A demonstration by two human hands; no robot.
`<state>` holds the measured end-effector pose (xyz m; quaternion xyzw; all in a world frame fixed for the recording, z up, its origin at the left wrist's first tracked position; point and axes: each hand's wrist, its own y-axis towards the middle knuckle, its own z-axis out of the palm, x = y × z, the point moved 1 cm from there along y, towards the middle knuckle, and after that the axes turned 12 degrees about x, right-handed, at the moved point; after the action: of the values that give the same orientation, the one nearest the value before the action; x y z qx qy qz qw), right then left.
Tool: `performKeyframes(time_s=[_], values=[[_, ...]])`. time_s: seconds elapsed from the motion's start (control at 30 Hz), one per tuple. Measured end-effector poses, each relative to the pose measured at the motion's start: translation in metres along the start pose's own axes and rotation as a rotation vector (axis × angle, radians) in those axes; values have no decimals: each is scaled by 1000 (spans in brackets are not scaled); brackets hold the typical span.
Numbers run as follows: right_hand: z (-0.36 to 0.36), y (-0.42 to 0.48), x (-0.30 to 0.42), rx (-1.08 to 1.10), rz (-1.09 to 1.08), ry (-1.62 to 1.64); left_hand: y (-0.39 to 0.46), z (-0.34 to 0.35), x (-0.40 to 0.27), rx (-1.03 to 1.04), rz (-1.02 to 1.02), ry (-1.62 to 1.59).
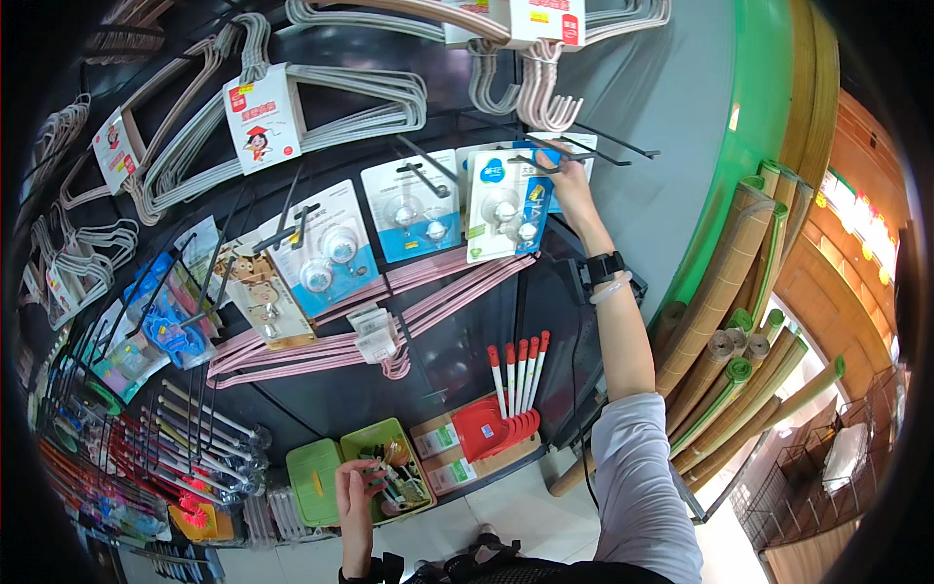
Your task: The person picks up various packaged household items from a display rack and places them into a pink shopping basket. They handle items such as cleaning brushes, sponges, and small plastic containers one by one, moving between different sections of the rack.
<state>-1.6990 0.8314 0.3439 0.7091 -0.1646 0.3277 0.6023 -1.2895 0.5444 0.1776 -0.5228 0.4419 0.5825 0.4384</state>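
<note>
My right hand [569, 184] reaches up to the black display rack and grips the upper right edge of a blister pack of suction hooks [503, 219]. Its thumb lies on the blue part of the card, close to a peg hook [587, 155]. Behind it another blue-and-white card [589, 143] is partly hidden. A similar suction-hook pack [408, 219] hangs to the left. Lower down, my left hand [355, 493] hovers with its fingers apart and nothing visible in them. Below it in the picture, the green plastic bin [352, 436] holds small loose goods.
Bundled clothes hangers [350, 91] hang above, pink ones [452, 299] below. Bare peg hooks [620, 162] jut outward. Red dustpans [496, 431] with white handles stand low. Rolled bamboo mats [719, 285] lean at right; brushes [197, 431] hang at left.
</note>
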Motion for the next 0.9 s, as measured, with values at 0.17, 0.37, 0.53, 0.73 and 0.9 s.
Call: performKeyframes(time_s=[0.17,0.37,0.53,0.73,0.9], values=[[9,-28,1,-358,74,-154,-26,-29,3,-86,-29,-7],[4,-42,-1,-307,185,-90,-56,-71,14,-87,-30,-29],[-9,-51,-21,-422,169,-57,-106,-125,38,-173,-37,-49],[-10,-50,-18,-361,168,19,-133,-133,35,-124,-97,15],[20,-53,11,-283,183,149,-67,-79,99,356,-158,-63]])
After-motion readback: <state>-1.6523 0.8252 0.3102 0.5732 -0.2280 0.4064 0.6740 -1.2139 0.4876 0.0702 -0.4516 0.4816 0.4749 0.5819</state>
